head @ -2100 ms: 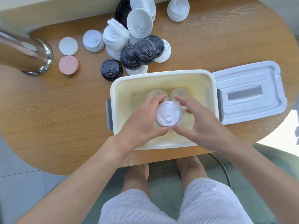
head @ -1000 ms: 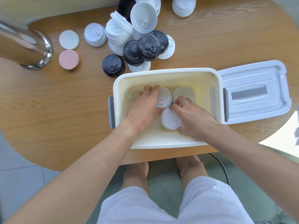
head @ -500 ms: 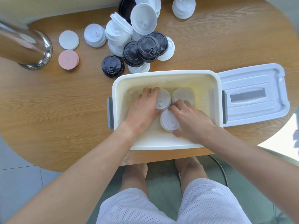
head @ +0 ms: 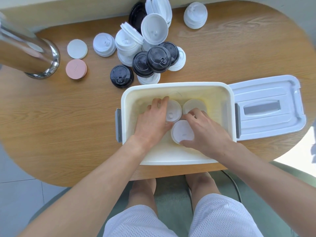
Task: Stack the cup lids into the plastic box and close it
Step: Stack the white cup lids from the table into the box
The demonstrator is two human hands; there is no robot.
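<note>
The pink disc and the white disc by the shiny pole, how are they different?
The pink disc is pink; the white disc is white. The pink disc lies nearer the person, the white disc farther back. The pink disc looks a bit thicker than the white disc. Both are round, lie flat on the table, and no hand touches them.

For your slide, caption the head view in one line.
Both hands set white lids inside the open box; more lids wait on the table.
</note>
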